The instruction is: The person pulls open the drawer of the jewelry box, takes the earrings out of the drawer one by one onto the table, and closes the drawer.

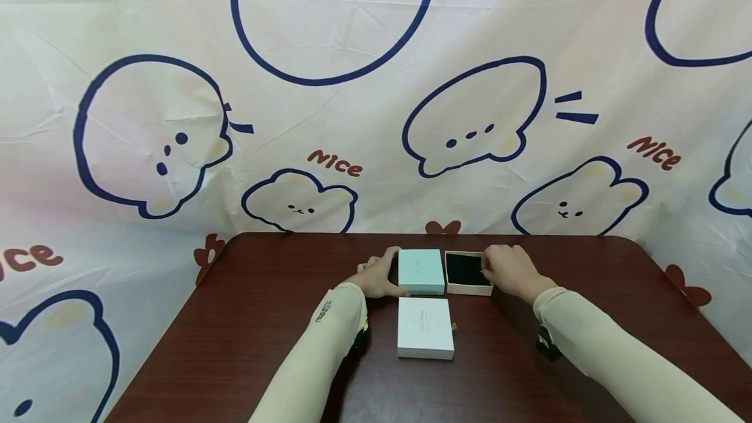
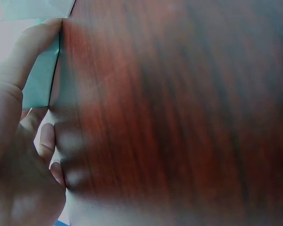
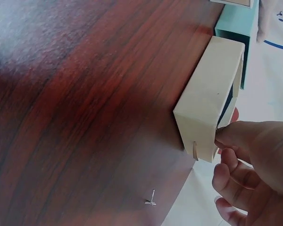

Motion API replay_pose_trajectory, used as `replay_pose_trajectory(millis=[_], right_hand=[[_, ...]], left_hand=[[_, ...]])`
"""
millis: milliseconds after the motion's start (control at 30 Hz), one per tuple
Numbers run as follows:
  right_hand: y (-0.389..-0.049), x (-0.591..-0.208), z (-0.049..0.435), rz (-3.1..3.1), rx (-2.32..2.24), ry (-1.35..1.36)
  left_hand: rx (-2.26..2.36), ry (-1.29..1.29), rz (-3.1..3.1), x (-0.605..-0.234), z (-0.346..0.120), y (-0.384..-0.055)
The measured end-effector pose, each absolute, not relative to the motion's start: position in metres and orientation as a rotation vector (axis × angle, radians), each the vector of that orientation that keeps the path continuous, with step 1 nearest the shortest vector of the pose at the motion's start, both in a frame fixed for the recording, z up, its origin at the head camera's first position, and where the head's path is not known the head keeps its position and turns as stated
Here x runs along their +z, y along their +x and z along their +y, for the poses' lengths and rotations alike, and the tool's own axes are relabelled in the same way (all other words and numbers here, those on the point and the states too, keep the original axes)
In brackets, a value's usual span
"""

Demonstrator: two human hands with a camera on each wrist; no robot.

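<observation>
In the head view my left hand spans the left side of a teal box sleeve, thumb at its near corner and a finger at its far corner. The teal side and that thumb also show in the left wrist view. To its right lies a cream drawer tray with a dark lining. My right hand pinches at the tray's right end, its thumb and fingertips at the rim. What small thing they pinch is mostly hidden; I cannot tell its kind.
A closed white box with a small tab on its right side lies nearer than the teal sleeve. A tiny silvery stud-like piece is on the brown table by the tray. Behind the table hangs a printed cloth.
</observation>
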State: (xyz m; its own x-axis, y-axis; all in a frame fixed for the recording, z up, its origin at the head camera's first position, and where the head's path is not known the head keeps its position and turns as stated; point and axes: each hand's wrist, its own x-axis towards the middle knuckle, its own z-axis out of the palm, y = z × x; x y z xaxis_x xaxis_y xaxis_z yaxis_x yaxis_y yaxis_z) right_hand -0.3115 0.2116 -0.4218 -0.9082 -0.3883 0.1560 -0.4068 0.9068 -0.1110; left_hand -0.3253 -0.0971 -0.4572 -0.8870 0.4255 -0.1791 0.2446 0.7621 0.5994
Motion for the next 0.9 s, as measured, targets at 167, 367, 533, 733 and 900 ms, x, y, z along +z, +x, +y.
replay_pose_trajectory(millis=[167,367,533,733,900], right_hand=[[-0.311,-0.420,0.214,-2.942,0.244,0.612],[-0.311,-0.417,0.215,-2.938,0.276,0.614],[-0.311,-0.416,0.215,-2.928,0.279,0.621],[-0.309,-0.412,0.216,-2.919,0.291,0.616],[-0.308,-0.410,0.216,-2.899,0.304,0.622]], left_hand=[[0.848,0.518,2.654,-0.457,-0.096,-0.325],[0.852,0.515,2.650,-0.456,-0.096,-0.325],[0.846,0.511,2.651,-0.457,-0.096,-0.325],[0.841,0.503,2.660,-0.458,-0.096,-0.326],[0.834,0.502,2.664,-0.458,-0.096,-0.326]])
